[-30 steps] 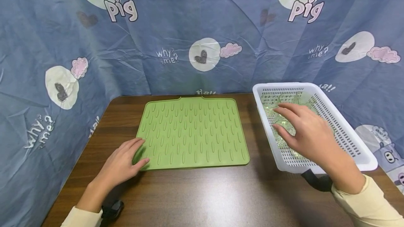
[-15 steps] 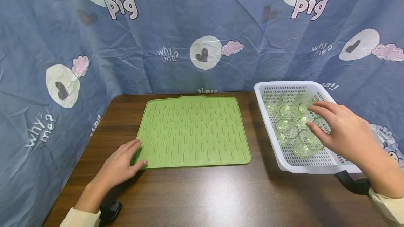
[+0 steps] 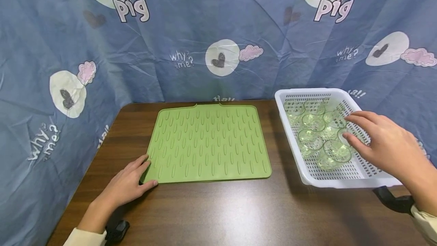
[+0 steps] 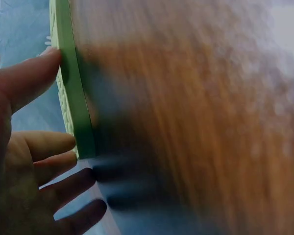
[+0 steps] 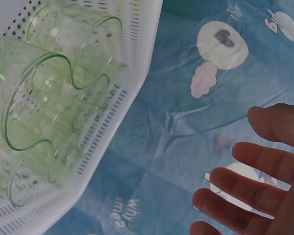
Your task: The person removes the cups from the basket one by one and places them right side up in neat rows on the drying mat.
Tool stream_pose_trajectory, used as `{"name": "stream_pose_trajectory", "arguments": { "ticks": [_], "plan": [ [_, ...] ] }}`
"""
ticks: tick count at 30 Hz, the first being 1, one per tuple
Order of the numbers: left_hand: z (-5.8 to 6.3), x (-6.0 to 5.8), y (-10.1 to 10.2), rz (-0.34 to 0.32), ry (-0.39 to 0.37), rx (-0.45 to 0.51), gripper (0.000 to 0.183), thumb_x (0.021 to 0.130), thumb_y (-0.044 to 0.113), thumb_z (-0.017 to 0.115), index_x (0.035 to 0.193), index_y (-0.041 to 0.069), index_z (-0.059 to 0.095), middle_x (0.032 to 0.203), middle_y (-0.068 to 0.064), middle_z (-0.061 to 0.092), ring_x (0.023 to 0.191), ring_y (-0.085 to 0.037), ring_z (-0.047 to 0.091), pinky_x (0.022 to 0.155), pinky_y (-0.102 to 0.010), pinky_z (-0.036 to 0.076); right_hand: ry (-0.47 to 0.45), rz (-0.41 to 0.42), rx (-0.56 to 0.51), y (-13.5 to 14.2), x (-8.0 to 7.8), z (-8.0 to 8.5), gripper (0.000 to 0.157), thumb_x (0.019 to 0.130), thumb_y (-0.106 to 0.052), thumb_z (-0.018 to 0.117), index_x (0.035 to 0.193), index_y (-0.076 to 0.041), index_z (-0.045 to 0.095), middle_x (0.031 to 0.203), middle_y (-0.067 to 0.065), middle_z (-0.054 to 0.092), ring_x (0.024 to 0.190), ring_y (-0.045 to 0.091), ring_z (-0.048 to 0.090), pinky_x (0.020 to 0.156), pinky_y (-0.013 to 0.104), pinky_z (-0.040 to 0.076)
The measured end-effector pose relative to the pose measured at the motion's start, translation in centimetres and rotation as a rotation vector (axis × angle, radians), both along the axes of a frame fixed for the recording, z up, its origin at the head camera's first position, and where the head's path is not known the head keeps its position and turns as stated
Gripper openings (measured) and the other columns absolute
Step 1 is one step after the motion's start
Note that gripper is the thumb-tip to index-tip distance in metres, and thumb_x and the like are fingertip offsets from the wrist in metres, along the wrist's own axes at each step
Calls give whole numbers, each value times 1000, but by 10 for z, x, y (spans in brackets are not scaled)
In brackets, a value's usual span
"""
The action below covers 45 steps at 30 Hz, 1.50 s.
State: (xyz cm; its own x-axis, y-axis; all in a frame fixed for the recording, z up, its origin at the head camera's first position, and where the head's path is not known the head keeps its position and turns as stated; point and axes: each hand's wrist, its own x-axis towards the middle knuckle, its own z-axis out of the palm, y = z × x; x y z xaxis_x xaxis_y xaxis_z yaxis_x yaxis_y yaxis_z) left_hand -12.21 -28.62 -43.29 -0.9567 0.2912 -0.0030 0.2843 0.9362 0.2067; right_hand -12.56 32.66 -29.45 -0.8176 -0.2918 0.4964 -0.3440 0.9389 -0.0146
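Left hand (image 3: pixel 124 185) lying at a ridged green mat (image 3: pixel 208 143); right hand (image 3: pixel 387 143) hovering by a white perforated basket (image 3: pixel 341 183)

Head view: clear green tumblers (image 3: pixel 310 139) are sitting in the basket. Left wrist view: fingers are standing slightly apart, thumb overlapping the mat's edge. Right wrist view: fingers are standing apart, off the tumblers.
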Motion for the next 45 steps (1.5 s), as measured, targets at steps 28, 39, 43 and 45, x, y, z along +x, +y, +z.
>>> {"name": "stream_pose_trajectory", "arguments": {
  "ticks": [28,39,43,45],
  "plan": [
    [-7,1,-4,-26,7,-16,73,93,46,66,137,-11,53,154,-29,39,131,-51,48,100,-62,44,-82,-31,-9,17,-2,-17,38,84,-20,75,118,-5,66,118,23,65,103,45,61,76,64,46],
    [-7,1,-4,-2,-24,0,74,94,49,62,142,-6,50,157,-24,36,134,-52,43,98,-66,43,-136,-43,-9,27,-1,-23,38,86,-20,74,120,-6,66,118,25,64,101,48,63,75,66,46],
    [-6,2,-3,6,-37,6,75,94,50,62,142,-6,49,157,-23,36,135,-52,42,97,-67,43,-159,-41,-12,30,-3,-26,38,87,-21,73,121,-5,65,120,25,64,103,48,62,77,67,46],
    [-6,2,-3,9,-42,7,75,94,50,62,142,-6,49,157,-23,35,136,-52,41,97,-68,42,-168,-37,-11,31,-4,-27,38,88,-21,72,121,-5,65,120,26,64,104,49,62,78,67,46]
  ]
}}
